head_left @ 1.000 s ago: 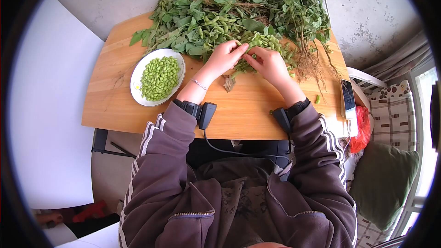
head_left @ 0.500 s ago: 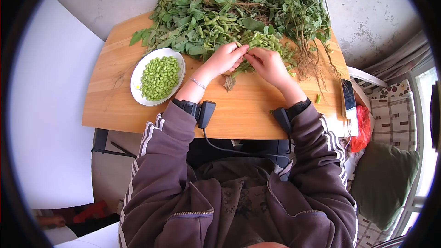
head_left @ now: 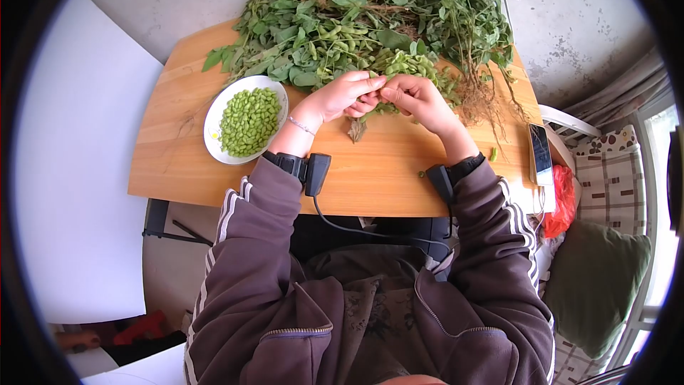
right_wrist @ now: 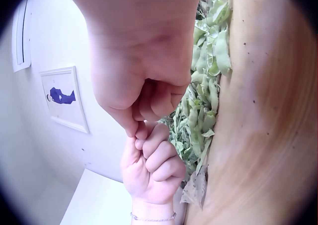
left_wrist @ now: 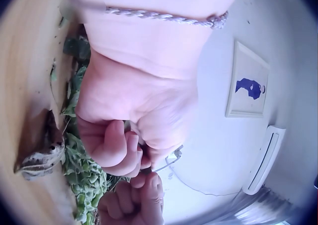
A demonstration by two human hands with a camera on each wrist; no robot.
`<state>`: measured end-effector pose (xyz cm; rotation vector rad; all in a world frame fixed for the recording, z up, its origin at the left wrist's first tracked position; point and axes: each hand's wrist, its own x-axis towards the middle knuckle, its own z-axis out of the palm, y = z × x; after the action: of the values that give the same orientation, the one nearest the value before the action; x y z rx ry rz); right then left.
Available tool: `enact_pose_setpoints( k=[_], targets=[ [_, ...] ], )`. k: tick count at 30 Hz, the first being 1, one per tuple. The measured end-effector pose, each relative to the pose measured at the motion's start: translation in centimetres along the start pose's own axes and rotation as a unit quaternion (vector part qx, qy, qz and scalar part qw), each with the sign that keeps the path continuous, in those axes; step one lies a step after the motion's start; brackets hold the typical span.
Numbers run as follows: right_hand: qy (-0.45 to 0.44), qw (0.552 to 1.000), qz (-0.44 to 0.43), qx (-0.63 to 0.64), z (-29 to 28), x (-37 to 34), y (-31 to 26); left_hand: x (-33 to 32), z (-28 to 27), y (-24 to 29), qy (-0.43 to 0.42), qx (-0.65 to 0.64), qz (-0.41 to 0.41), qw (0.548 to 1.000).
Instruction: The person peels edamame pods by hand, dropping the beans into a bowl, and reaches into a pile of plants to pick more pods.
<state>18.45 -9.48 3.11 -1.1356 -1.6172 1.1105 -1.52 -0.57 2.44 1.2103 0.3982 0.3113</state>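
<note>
Left grip (head_left: 338,98) and right grip (head_left: 426,105) having fingers curled, tips meeting; whether they are clamping anything between, cannot tell. Pods (right_wrist: 213,51) lying on bench (head_left: 377,185) just beyond meeting tips, plants (head_left: 285,28) spreading farther behind. Beans (head_left: 247,121) resting on plate (head_left: 211,146), left of left grip. Dry leaf (head_left: 356,129) lying nearside of tips.

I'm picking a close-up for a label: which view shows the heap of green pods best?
The right wrist view: the heap of green pods is close there, with single pods distinct beside the right hand. The left wrist view shows part, past the left hand; the head view, a small patch partly hidden by both hands.
</note>
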Motion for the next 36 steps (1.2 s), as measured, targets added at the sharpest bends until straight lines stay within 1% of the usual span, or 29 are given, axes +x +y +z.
enact_pose_setpoints(
  k=[2,5,8,10,12,15,17,18,20,21,23,24,26,30,33,36],
  targets=[
    [0.020,1.000,0.001,-0.014,0.1,0.1,0.2,0.1,0.1,0.2,0.019,0.013,-0.003,1.000],
    [0.094,0.993,-0.037,-0.062,0.3,1.0,2.1,1.1,0.1,-0.7,0.139,0.062,0.020,0.988],
    [0.113,0.993,-0.015,-0.031,-0.3,0.9,1.9,1.0,0.2,-0.7,0.183,0.115,0.117,0.969],
    [0.115,0.993,0.006,0.002,-0.4,0.8,1.4,1.1,0.4,-0.5,0.197,0.223,0.203,0.933],
    [0.133,0.991,0.017,0.021,-0.4,0.7,1.3,1.0,0.5,-0.3,0.199,0.271,0.213,0.917],
    [0.183,0.983,0.015,0.016,-0.3,1.1,2.0,0.7,0.6,-0.3,0.171,0.229,0.132,0.949],
    [0.212,0.977,0.011,-0.004,-0.6,1.4,2.6,1.1,0.3,-0.9,0.133,0.161,0.094,0.973],
    [0.220,0.975,0.008,-0.008,-0.5,1.4,2.6,1.0,0.8,-0.8,0.123,0.161,0.083,0.976],
    [0.238,0.971,0.000,-0.015,-0.3,1.7,2.5,1.1,0.8,-0.9,0.120,0.170,0.091,0.974],
    [0.231,0.973,-0.001,-0.009,-0.1,1.6,2.2,1.1,0.8,-0.9,0.118,0.174,0.095,0.973],
    [0.217,0.976,-0.005,0.000,0.3,1.4,1.3,1.6,0.4,-1.3,0.135,0.153,0.134,0.970],
    [0.207,0.978,-0.023,-0.024,0.2,1.5,1.6,1.7,0.4,-1.3,0.144,0.142,0.153,0.967],
    [0.186,0.978,-0.060,-0.074,-0.1,1.7,2.6,1.8,0.4,-1.5,0.127,0.156,0.148,0.968],
    [0.192,0.979,-0.051,-0.048,-0.2,1.4,1.8,1.9,0.6,-1.4,0.108,0.191,0.161,0.962],
    [0.188,0.980,-0.040,-0.043,-0.2,1.4,1.9,1.8,0.6,-1.6,0.114,0.320,0.213,0.916],
    [0.186,0.981,-0.040,-0.024,-0.1,1.4,1.8,1.6,1.3,-1.8,0.157,0.440,0.238,0.851]
  ],
)
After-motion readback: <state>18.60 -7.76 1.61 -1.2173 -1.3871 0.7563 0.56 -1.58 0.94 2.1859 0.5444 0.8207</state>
